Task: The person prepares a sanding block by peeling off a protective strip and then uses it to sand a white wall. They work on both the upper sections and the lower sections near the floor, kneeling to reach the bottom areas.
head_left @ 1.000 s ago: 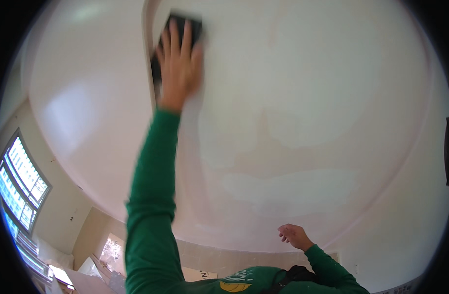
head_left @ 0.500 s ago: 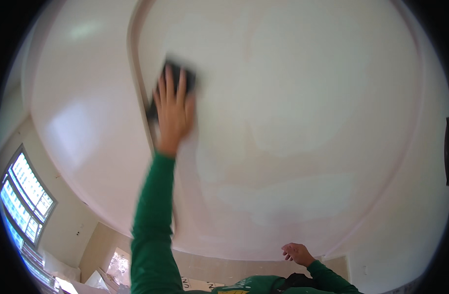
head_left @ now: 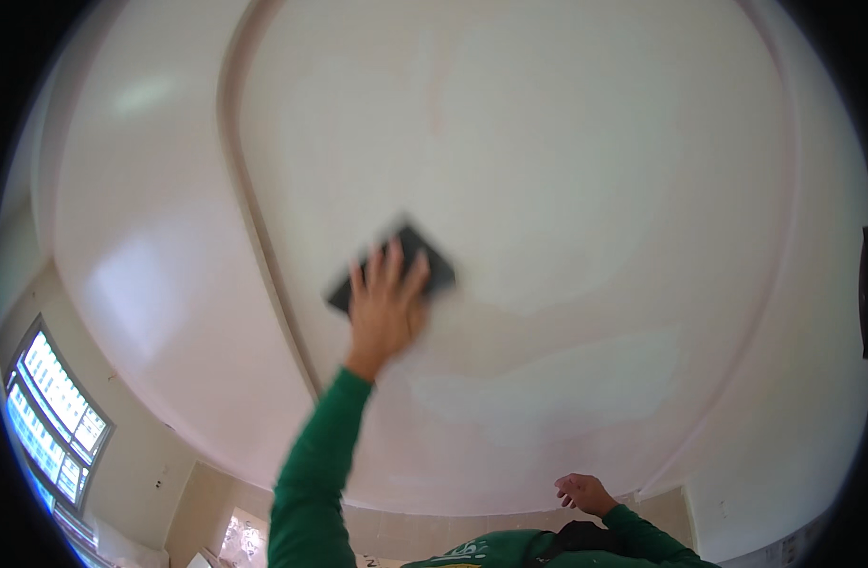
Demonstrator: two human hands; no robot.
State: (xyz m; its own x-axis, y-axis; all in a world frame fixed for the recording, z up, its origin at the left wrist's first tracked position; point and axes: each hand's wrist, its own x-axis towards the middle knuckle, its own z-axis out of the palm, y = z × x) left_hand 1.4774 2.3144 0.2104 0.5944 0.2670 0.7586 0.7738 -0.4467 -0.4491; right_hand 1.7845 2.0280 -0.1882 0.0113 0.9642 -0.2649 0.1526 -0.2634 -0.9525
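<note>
Head view shows your left hand [head_left: 386, 317] with fingers splayed over the black rectangular pad [head_left: 436, 271] on the pale pinkish wall [head_left: 566, 142], any grip unclear, your right hand [head_left: 585, 494] half-open, apparently empty; the pad seems light, stiff, best held across its back.

Window [head_left: 62, 402]: bright, grey-framed, lower left | Wall [head_left: 135, 417]: beige, beside window | Light patch [head_left: 133, 293]: soft, left side

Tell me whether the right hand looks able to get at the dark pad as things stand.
Probably yes, with some stretching: only pale surface shows between the right hand and the dark pad, though the left hand covers part of it.
</note>
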